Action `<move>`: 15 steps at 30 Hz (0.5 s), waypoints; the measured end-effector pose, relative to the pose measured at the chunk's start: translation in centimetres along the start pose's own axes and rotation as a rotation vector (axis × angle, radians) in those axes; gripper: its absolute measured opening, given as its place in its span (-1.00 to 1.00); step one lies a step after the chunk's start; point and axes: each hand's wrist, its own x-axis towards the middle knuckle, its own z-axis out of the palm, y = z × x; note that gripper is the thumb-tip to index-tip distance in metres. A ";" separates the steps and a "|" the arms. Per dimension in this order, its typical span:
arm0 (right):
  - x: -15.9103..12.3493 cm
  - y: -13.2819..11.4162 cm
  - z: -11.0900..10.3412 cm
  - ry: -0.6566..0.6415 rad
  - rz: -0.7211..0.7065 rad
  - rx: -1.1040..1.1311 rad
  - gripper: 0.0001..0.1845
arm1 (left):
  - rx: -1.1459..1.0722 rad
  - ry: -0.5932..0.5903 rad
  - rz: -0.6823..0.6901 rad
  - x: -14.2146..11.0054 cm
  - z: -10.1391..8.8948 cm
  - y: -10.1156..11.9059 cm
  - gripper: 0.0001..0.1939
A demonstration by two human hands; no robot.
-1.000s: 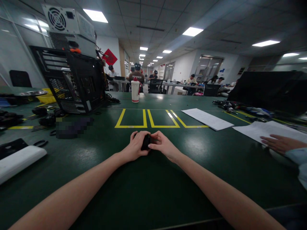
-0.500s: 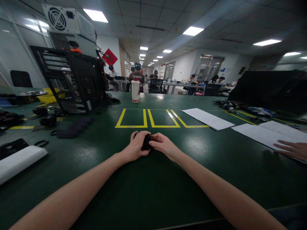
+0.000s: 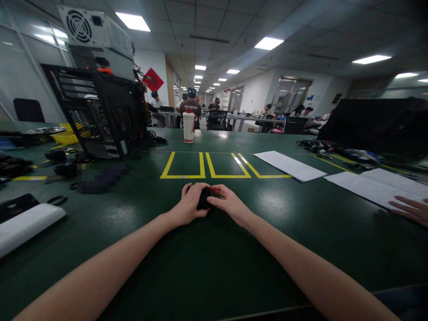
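A small black object (image 3: 203,200) sits between my two hands just above or on the green table; its kind is hard to make out because my fingers hide most of it. From the left, my left hand (image 3: 191,203) wraps round it, fingers over the top and thumb at the near side. On its right side, my right hand (image 3: 225,201) has thumb and forefinger closed against its edge. Beyond my hands, yellow tape (image 3: 187,176) marks out box shapes on the tabletop.
At left stand a black computer case (image 3: 113,111) with power supplies (image 3: 100,31) on top, and a white long object (image 3: 30,227). A white cup (image 3: 189,127) is straight ahead. Right of centre lie paper sheets (image 3: 289,166), with another person's hand (image 3: 411,208) on the far-right ones.
The other person's hand at the far right has slid a little to the right on the paper. My hands and the black object keep almost the same place.
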 end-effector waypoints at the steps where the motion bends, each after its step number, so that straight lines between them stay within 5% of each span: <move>1: 0.0 0.0 -0.1 -0.002 -0.009 -0.013 -0.61 | -0.001 0.001 -0.003 0.0 0.0 0.0 -0.43; 7: 0.0 0.4 -0.3 -0.053 -0.053 0.011 -0.51 | -0.005 -0.013 -0.015 -0.1 -0.1 -0.1 -0.41; 15: 0.4 0.7 -0.2 0.034 -0.061 0.048 -0.68 | -0.001 0.009 -0.011 0.0 0.0 0.0 -0.42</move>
